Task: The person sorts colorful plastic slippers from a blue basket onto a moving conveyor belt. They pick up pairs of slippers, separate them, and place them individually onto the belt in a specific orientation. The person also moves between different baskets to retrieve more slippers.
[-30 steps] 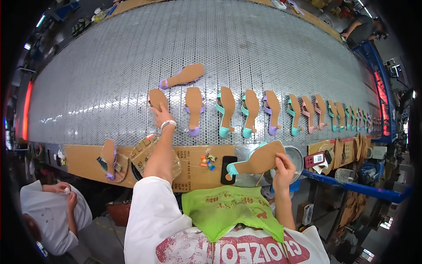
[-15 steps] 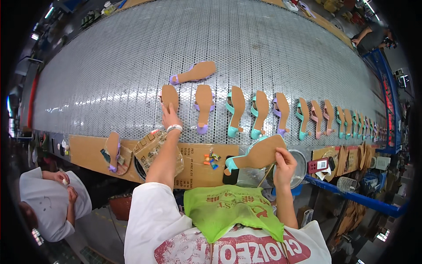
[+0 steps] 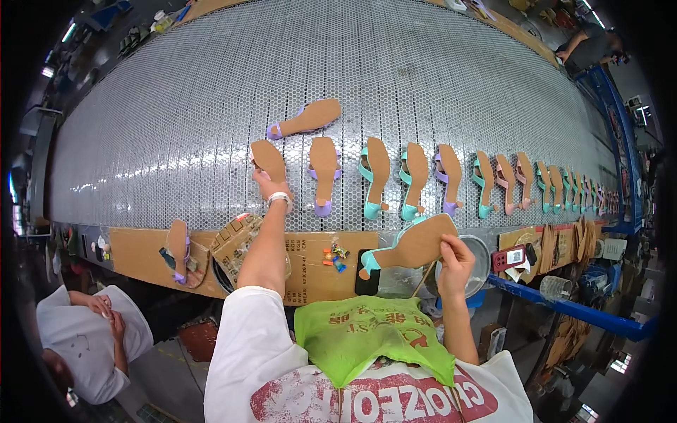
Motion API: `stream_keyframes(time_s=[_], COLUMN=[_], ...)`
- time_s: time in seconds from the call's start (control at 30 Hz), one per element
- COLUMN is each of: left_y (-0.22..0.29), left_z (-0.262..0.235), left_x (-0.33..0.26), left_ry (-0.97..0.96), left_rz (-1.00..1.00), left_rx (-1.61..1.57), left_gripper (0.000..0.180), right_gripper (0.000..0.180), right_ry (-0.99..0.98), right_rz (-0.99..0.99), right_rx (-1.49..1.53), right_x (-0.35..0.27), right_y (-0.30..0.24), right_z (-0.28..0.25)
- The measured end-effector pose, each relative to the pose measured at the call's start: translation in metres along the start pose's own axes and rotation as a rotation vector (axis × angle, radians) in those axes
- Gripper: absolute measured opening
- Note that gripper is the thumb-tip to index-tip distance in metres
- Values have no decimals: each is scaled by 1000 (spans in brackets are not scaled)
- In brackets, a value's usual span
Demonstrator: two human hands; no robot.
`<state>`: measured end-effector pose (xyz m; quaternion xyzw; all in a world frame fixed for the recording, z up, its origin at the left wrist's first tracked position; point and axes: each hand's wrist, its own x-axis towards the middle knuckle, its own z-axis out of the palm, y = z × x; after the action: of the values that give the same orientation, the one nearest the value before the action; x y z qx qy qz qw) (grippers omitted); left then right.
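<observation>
At the bottom centre, a bright green fabric apron (image 3: 374, 328) covers part of the white shirt (image 3: 247, 352). Right of centre, the right hand (image 3: 456, 266) pinches the toe end of a turquoise-heeled sandal with a flat tan sole (image 3: 421, 241); the sole hides most of its strap. The sandal's heel covers part of a black rectangular phone (image 3: 367, 280), and a round grey basin (image 3: 482, 264) is partly blocked by that hand. Farther up, left of centre, the left hand (image 3: 271, 185) lies over the narrow end of a tan-soled sandal with a pale pink strap (image 3: 267, 158). Its fingertips are hidden, so I cannot tell whether it grips; the heel is covered too. Rightward runs a row of purple, turquoise and pink heeled sandals (image 3: 379, 173), shrinking until single ones blur together. Beyond, a purple-heeled sandal (image 3: 314, 116) lies crosswise on the grey metal mesh belt (image 3: 211, 92).
</observation>
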<state>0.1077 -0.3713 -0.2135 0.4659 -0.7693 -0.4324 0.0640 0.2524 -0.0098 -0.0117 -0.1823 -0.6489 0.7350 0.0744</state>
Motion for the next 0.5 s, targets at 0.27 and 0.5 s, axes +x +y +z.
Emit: stream_keyframes(time_s=[0.27,0.5], left_y=[-40,4], left_z=[-4,-22], left_x=[11,-18], left_ry=[-93,25], left_rz=[315,193], left_rx=[-75,324], left_gripper=[62,63], right_gripper=[15,16], right_ry=[42,18], right_rz=[32,24], right_rx=[44,19], right_x=[1,3], right_y=[4,5], right_z=[-6,0])
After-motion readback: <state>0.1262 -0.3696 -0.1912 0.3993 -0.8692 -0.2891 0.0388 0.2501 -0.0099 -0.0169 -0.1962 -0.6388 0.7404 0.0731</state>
